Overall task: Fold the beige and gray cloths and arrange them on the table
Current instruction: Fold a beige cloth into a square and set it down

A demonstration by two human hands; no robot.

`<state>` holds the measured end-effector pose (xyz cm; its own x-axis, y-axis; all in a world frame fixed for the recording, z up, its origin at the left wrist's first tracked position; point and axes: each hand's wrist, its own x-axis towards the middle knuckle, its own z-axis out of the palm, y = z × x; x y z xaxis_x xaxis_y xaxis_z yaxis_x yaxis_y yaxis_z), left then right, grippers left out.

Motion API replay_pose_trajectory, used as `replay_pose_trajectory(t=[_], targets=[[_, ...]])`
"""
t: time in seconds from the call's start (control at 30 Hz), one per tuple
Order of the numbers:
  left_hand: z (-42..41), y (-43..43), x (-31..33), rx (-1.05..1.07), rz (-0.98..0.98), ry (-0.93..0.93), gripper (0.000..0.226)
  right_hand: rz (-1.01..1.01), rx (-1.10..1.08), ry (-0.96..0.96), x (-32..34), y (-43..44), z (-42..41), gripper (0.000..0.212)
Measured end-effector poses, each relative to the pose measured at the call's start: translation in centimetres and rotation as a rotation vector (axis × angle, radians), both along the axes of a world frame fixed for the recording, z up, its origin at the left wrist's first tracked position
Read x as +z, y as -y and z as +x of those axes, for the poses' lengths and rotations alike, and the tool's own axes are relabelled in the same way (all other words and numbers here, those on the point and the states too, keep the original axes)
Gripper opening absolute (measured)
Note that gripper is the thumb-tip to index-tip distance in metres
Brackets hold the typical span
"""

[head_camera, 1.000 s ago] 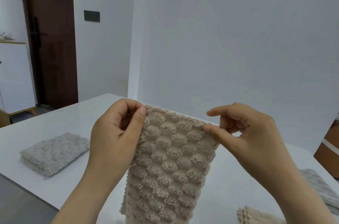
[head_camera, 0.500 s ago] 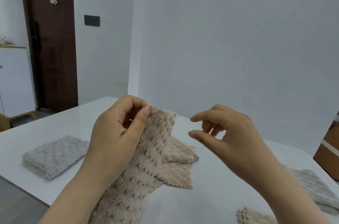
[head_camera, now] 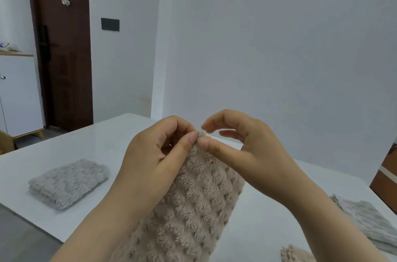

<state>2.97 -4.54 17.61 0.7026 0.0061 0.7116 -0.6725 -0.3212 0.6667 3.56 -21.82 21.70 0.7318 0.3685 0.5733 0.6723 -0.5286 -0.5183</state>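
A beige bobble-textured cloth [head_camera: 193, 203] hangs in front of me above the white table [head_camera: 90, 143]. My left hand [head_camera: 156, 156] pinches its top corner between thumb and fingers. My right hand [head_camera: 242, 150] meets it there, thumb pressed on the same top edge with the index finger curled over it. A folded gray cloth [head_camera: 68, 182] lies on the table at the left. An unfolded gray cloth [head_camera: 365, 221] lies at the right edge, and a corner of another beige cloth [head_camera: 294, 254] shows at the bottom right.
The table's near left edge [head_camera: 28, 218] runs diagonally, with floor below it. A dark brown door [head_camera: 62, 47] and a white cabinet [head_camera: 19, 94] stand at the left behind the table. A plain white wall is behind.
My right hand let go of the far top corner, the cloth dropped slack, and the hand then moved left to meet my left hand at the top edge. The cloth now hangs doubled.
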Motion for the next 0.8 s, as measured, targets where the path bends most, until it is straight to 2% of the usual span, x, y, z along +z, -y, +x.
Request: replay_pose_trajectory(t=[0.17,0.37,0.67,0.8], targets=[[-0.1,0.3,-0.1,-0.007,-0.021,0.005,0.013,0.031,0.067,-0.063,0.3,0.1,-0.1,0.007],[0.1,0.4,-1.1,-0.084,-0.114,-0.131,0.016,0.069,0.001,-0.051,0.0,0.5,0.1,0.010],[0.5,0.7,-1.4,-0.113,-0.174,-0.122,0.013,0.095,-0.007,-0.040,0.2,0.4,0.6,0.009],[0.2,0.8,-1.7,-0.129,-0.142,-0.137,0.011,0.080,-0.025,-0.027,0.4,0.7,0.6,0.009]])
